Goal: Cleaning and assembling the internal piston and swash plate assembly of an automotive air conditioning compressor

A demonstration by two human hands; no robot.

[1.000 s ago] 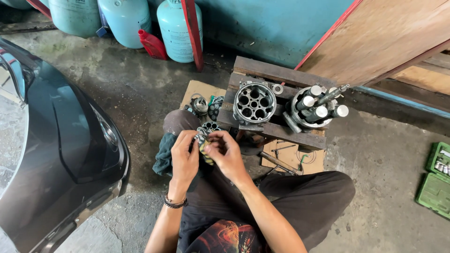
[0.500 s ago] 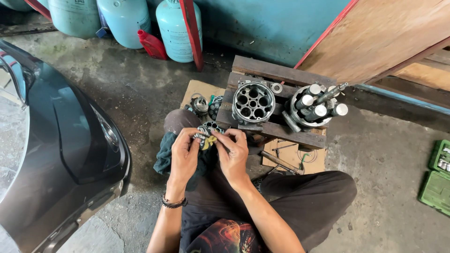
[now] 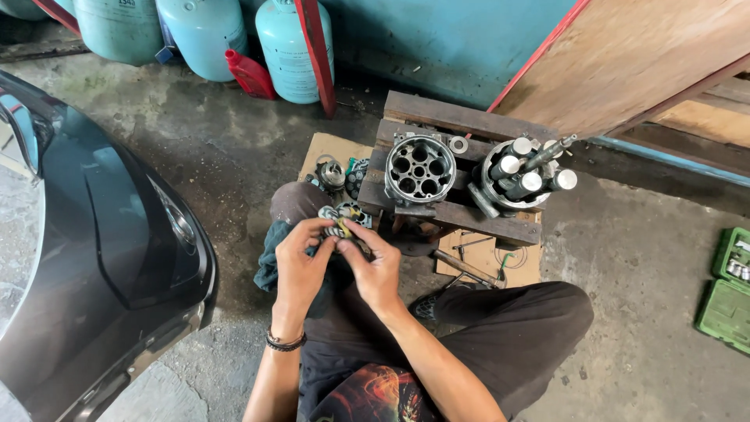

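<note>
A: Where does the job stand?

B: Mid-strip, I'd judge. The round grey metal cylinder block with its ring of bores (image 3: 419, 169) sits empty on the dark wooden pallet (image 3: 469, 125), and right beside it on the same pallet stands the silver piston cluster on its shaft (image 3: 525, 177), already out of the block.

A: And the hands?

B: Both are up in front of the block, just short of the pallet's near edge, working one small round metal part with green and yellow bits (image 3: 337, 225). The left hand (image 3: 299, 259) is curled around it from the side, fingers closed on it. The right hand (image 3: 376, 266) pinches its near edge between thumb and fingertips. What exactly the fingers do to it is too small to tell.

A: Anything else taken off?

B: A few small round metal pieces (image 3: 332, 175) lie on the brown cardboard sheet (image 3: 328, 148) to the left of the pallet, and a thin metal ring (image 3: 458, 144) rests on the pallet behind the block. A long-handled metal tool (image 3: 465, 266) lies on more cardboard in front of the pallet.

A: So what's left?

B: Everything lies apart; nothing looks refitted yet.
</note>
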